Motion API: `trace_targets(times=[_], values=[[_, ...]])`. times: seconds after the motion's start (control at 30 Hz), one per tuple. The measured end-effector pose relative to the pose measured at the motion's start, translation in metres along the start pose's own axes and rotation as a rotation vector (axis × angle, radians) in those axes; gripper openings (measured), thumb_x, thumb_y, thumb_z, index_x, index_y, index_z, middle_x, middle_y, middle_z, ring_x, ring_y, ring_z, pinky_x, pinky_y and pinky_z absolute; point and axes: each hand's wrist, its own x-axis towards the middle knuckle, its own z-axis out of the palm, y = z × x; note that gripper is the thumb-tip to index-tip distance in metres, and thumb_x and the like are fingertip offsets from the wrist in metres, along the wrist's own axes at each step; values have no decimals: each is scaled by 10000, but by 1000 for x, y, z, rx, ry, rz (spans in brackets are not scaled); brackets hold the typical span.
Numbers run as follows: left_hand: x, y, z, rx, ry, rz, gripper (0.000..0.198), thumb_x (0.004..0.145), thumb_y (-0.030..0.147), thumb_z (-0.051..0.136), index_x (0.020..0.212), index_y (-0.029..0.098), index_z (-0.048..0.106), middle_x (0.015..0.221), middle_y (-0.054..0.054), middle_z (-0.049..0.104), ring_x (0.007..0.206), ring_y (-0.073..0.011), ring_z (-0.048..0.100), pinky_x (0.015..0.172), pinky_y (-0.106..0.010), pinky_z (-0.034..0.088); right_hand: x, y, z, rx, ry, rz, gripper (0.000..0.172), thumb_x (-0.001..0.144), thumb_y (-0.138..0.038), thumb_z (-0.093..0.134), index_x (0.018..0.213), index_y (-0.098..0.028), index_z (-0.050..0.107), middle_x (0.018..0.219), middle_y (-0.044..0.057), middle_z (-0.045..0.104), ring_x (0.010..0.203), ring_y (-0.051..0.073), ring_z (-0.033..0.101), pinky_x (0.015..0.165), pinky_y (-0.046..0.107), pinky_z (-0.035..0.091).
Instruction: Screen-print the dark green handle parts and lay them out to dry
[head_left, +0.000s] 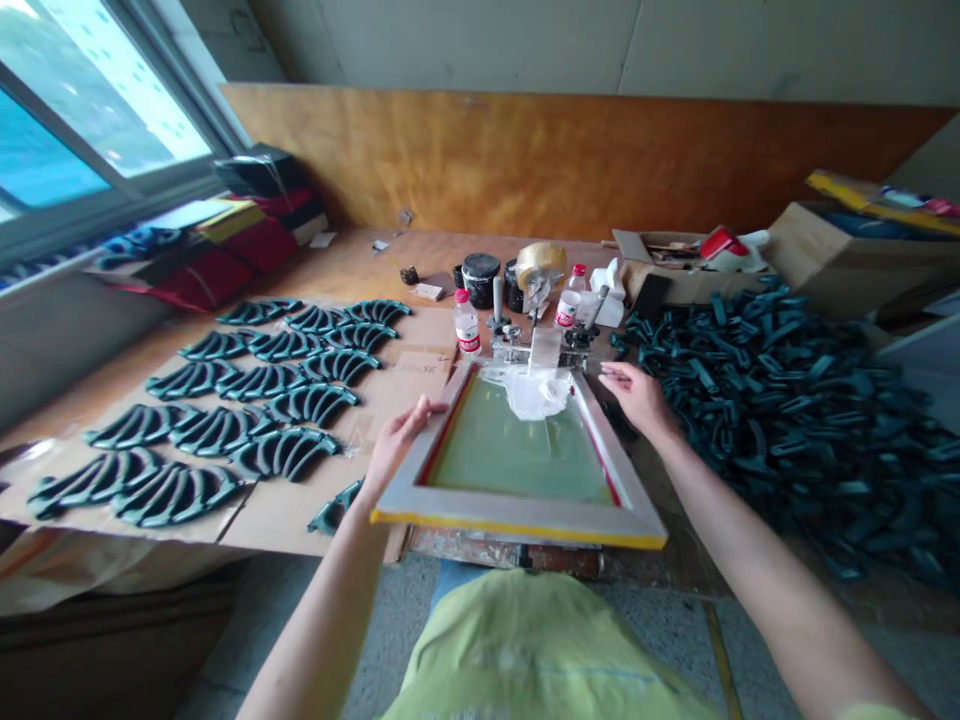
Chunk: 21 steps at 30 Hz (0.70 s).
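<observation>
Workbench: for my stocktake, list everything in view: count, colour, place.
Screen frame: one, grey, centre
Paste: one, white, on screen
Clamp: one, metallic, behind frame
Bottles: two, red caps, beyond frame
Tubs: two, black, far centre
Tape: one, yellowish, far centre
Parts: many, teal, fanned left, heaped right
Boxes: two, brown, far right
Board: one, brown, back
Window: one, bluish, upper left
Left hand: one, bare, frame's left edge
Right hand: one, bare, by frame's right
Shirt: one, lime, bottom

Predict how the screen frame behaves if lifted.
The screen frame is probably stiff: its rails are broad and straight. The mesh may flex, looking a thin sheet. The white paste could run: its edges look smeared.
</observation>
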Motion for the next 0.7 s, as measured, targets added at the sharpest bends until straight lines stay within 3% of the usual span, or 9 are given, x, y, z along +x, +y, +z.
trace_targets(times=[0.07,0.13,0.2,0.27,0.37,0.47,0.57,0.7], values=[[-14,-34,-5,7,-54,-160,623,714,607,700,1138,151,684,740,-26,709,608,-164,636,542,-252,496,16,-20,16,-52,3,-145,485,834,-292,664,1292,-157,580,1301,144,596,1127,249,600,966,395,506],[-20,-67,-4,-29,-41,-242,815,682,583,737,1360,176,539,777,-19,722,641,-172,655,574,-255,507,32,-42,37,-194,-25,-267,600,763,-240,741,1320,-146,538,1371,165,522,1239,283,511,1040,429,446],[-20,-93,1,-25,-10,-257,913,682,580,738,1451,196,429,766,-5,717,627,-162,648,577,-247,502,43,-59,55,-355,-100,-310,549,746,-187,751,1256,-126,558,1289,175,563,1226,302,500,1034,435,431],[-17,-109,3,-6,5,-259,894,701,584,720,1454,206,422,747,6,706,607,-148,632,568,-236,490,48,-68,66,-475,-189,-291,422,788,-164,707,1186,-127,570,1134,161,632,1120,292,553,950,396,459],[-13,-119,2,-4,-8,-265,843,716,585,707,1426,206,456,747,9,697,601,-144,623,551,-228,476,45,-69,71,-555,-280,-208,377,859,-200,640,1214,-144,523,964,124,675,942,258,604,804,323,458],[-13,-120,-2,-13,-23,-276,808,726,589,697,1399,195,485,760,-1,698,621,-154,633,553,-234,477,38,-61,74,-568,-320,-202,289,876,-199,599,1159,-160,555,938,108,676,905,239,595,759,295,430],[-14,-122,-3,12,-22,-281,771,736,598,682,1375,200,515,798,-17,712,658,-168,650,585,-251,497,27,-52,81,-552,-309,-260,138,850,-128,551,959,-169,625,912,96,663,920,228,564,777,294,426],[-16,-124,-2,36,8,-258,718,722,604,688,1297,183,597,856,-48,731,757,-202,676,668,-282,525,1,-51,81,-489,-357,-447,195,795,-37,510,845,-176,637,834,69,653,918,217,543,752,288,423]])
